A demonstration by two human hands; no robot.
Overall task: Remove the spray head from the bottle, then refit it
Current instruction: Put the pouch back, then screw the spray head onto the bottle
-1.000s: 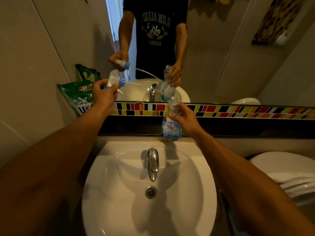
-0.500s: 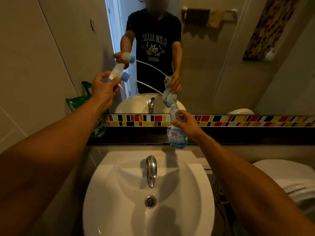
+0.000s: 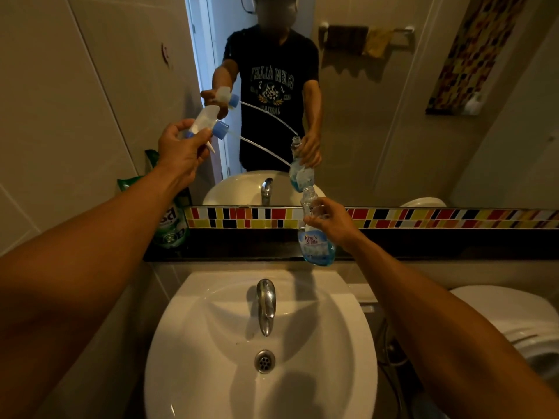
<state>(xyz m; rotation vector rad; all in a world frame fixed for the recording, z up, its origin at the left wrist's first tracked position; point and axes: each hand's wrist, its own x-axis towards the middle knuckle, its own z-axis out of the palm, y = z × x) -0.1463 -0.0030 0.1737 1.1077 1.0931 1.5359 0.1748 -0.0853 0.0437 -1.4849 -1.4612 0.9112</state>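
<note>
My left hand [image 3: 180, 149] grips the white spray head [image 3: 203, 120] with its blue collar, held high at the left, off the bottle. Its thin dip tube [image 3: 260, 149] slants down to the right, its tip above the bottle mouth. My right hand [image 3: 332, 220] holds the clear bottle [image 3: 314, 240] by its neck over the dark ledge; blue liquid fills its lower part and its mouth is uncovered. The mirror behind repeats both hands, the head and the bottle.
A white basin [image 3: 348, 343] with a chrome tap [image 3: 266, 303] lies below my arms. A green pouch [image 3: 169, 222] stands on the dark ledge [image 3: 423, 246] at the left. A toilet [image 3: 514, 322] sits at the right. A tiled wall closes the left side.
My left hand has lifted the spray head up and to the left, drawing the dip tube out of the bottle. The bottle stays in my right hand; my view has tipped upward.
</note>
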